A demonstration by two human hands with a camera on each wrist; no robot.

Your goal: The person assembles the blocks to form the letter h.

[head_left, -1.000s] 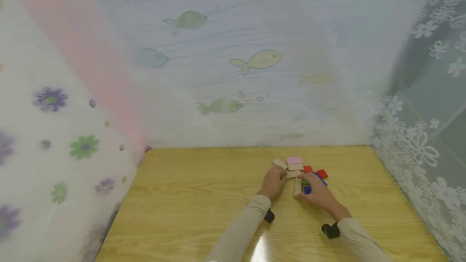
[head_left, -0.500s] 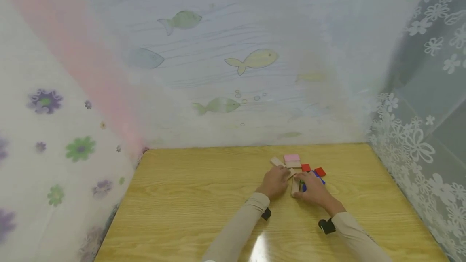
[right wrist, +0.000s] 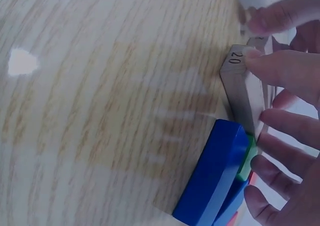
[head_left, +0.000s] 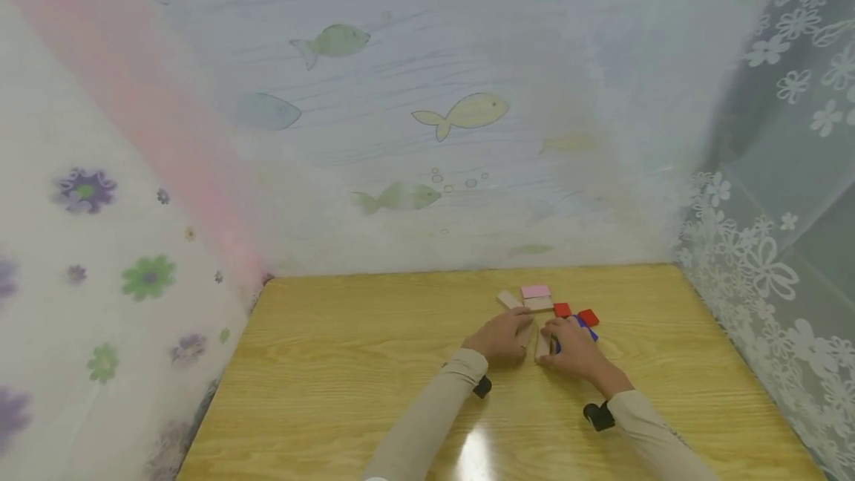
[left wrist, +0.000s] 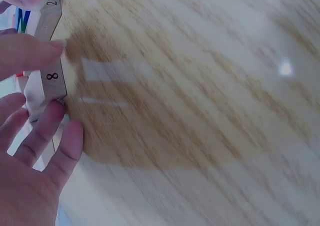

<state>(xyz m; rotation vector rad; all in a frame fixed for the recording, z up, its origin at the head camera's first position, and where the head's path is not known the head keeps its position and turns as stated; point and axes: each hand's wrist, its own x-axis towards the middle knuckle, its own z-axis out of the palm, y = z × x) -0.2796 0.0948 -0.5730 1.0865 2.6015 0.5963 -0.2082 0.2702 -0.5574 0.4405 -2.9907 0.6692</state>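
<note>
In the head view my left hand (head_left: 501, 338) holds a plain wooden block (head_left: 526, 334) on the table. That block's end is marked 8 (left wrist: 52, 77) in the left wrist view, with my thumb (left wrist: 30, 54) at one side and fingertips at the other. My right hand (head_left: 576, 347) grips another plain wooden block (head_left: 544, 344) by its ends. The right wrist view shows 20 on this block's near face (right wrist: 234, 58), my thumb right there. Both blocks lie side by side, a narrow gap between them in the head view. A blue block (right wrist: 210, 171) and a green block (right wrist: 247, 158) lie under my right fingers.
Behind the hands lie a pink block (head_left: 535, 292), a plain block (head_left: 538, 304) against it and a slanted plain block (head_left: 509, 299). Two red blocks, one nearer (head_left: 562, 309) and one farther right (head_left: 588, 317), flank a blue one. Printed cloth walls surround the wooden table (head_left: 334, 362).
My left hand has drawn back toward me, turning its block from crosswise to nearly parallel with the right hand's block. The right hand has stayed on its block.
</note>
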